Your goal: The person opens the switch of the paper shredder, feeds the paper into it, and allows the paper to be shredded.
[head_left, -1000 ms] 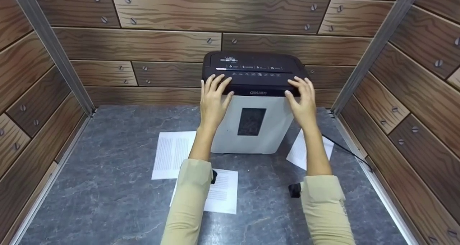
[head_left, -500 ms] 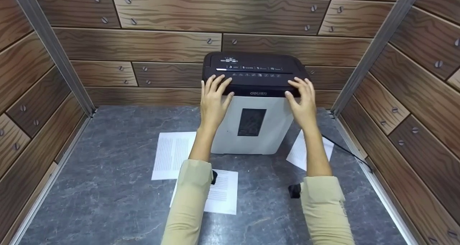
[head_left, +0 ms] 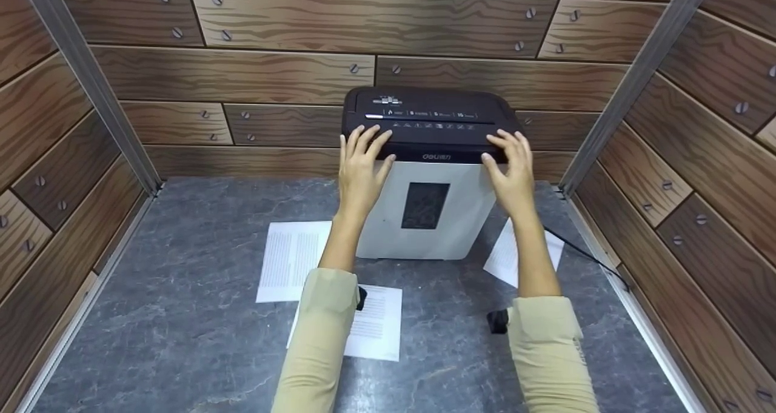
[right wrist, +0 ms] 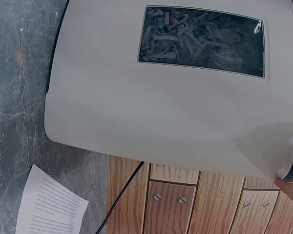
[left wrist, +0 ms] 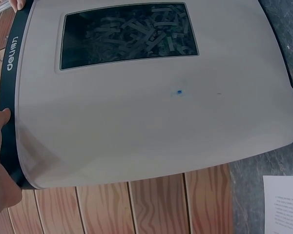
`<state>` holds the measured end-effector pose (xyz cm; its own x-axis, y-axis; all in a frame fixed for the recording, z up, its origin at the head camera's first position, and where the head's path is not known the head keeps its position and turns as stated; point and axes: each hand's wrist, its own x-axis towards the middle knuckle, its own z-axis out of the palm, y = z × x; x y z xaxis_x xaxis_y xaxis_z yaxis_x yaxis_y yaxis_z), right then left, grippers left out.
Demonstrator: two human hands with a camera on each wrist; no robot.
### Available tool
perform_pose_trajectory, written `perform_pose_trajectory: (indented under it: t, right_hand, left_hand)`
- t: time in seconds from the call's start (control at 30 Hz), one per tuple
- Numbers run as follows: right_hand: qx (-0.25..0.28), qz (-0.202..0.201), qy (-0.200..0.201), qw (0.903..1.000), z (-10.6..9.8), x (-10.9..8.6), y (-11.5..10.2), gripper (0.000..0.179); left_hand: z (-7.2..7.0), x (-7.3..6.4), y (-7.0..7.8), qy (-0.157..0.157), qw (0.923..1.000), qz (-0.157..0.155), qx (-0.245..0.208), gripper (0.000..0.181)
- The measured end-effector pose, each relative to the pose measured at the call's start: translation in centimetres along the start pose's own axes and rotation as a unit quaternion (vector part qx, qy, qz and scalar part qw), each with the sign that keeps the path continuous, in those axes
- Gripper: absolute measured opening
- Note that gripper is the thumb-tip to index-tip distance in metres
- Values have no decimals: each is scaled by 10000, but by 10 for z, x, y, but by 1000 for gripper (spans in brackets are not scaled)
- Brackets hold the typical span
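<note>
A paper shredder (head_left: 424, 237) stands upright near the back wall, with a light grey bin and a black top (head_left: 436, 113). My left hand (head_left: 359, 173) grips the front left corner of that top, fingers over the upper face and thumb on the front edge. At the front right corner my right hand (head_left: 514, 176) holds it the same way. Paper strips show behind the dark bin window (left wrist: 132, 36) in the left wrist view. The right wrist view shows the right side of the bin (right wrist: 176, 112), with only bits of the hand at the frame's edge.
Printed sheets lie on the grey marbled floor: one at left (head_left: 288, 261), another below it (head_left: 376, 325) partly under the left sleeve, and one at right (head_left: 500, 258) behind the right forearm. A black cord (head_left: 588, 255) runs to the right wall. Wood-patterned panels (head_left: 291, 19) enclose three sides.
</note>
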<state>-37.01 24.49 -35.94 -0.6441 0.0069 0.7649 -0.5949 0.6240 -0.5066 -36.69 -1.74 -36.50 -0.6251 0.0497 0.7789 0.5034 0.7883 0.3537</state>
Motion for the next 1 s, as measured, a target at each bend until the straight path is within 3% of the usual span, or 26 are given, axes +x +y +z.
perform_pose_trajectory:
  t: [1.0]
  right_hand:
    - [-35, 12, 8, 10000, 0, -1, 0, 30]
  left_hand:
    - [1, -1, 0, 17, 10000, 2, -23, 37]
